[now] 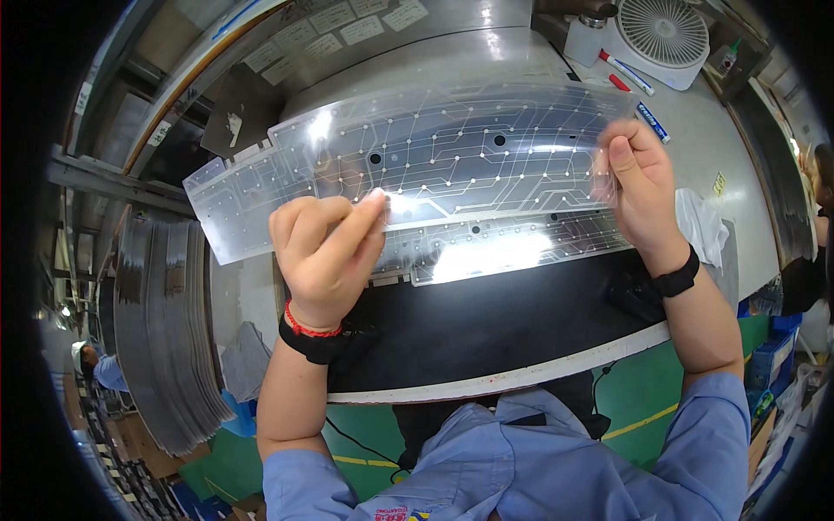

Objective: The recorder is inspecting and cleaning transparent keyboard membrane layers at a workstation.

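Note:
A long, clear plastic film circuit sheet [452,161], printed with silvery traces and dots, is held up and slightly bowed between my two hands. My left hand [323,247] pinches its near edge left of the middle, thumb and fingers together. At the sheet's right end, my right hand [641,187] grips the edge with the thumb against curled fingers. Below and behind it a second clear circuit sheet [486,258] with similar traces lies on the black work mat [486,326], glaring brightly under the light. The held sheet partly covers it.
At the back right stand a white fan [665,35] and a translucent bottle [584,42], with markers [627,73] and a blue-and-white tube [653,122] nearby. A white cloth [702,227] lies right of my wrist. Tall stacked sheets [165,330] stand at left.

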### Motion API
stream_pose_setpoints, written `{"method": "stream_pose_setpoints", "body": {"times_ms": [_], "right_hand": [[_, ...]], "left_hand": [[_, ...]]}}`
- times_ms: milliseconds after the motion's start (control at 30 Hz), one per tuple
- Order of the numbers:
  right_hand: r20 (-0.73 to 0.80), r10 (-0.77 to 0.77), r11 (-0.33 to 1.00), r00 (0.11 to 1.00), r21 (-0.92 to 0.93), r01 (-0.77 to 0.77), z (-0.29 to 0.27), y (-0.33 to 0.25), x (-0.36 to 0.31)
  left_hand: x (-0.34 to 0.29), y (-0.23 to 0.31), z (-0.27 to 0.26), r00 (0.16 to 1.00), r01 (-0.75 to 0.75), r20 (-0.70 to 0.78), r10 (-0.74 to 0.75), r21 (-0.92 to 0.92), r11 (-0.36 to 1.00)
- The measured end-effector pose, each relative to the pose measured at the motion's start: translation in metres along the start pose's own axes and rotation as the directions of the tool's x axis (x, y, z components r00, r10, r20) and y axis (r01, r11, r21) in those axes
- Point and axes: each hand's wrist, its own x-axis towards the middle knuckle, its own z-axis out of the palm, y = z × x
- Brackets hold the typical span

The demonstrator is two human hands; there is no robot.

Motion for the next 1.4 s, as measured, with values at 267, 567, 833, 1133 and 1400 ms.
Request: {"method": "stream_pose_setpoints", "body": {"times_ms": [267,567,833,1133,1400], "right_hand": [[0.000,0.056,0.998,0.998,-0.005,-0.056,-0.003,0.002,0.002],[-0.094,0.191,0.971,0.977,-0.127,-0.202,-0.028,0.013,0.018],[-0.116,0.248,0.925,0.962,-0.267,-0.271,-0.037,0.017,0.025],[-0.237,0.101,0.825,0.966,-0.522,-0.214,-0.056,0.015,0.031],[-0.275,0.139,0.931,0.951,-0.291,-0.220,-0.065,0.015,0.033]], "left_hand": [[0.000,-0.004,-0.006,0.996,-0.080,0.038,0.082,-0.046,0.996],[-0.004,-0.016,-0.011,0.999,0.049,0.034,-0.041,-0.273,0.961],[-0.032,-0.070,-0.004,0.824,0.530,0.054,-0.564,-0.424,0.734],[-0.056,-0.118,0.003,0.373,0.867,0.273,-0.887,-0.442,0.229],[-0.043,-0.105,-0.013,0.109,0.936,0.699,-0.707,-0.312,-0.163]]}}
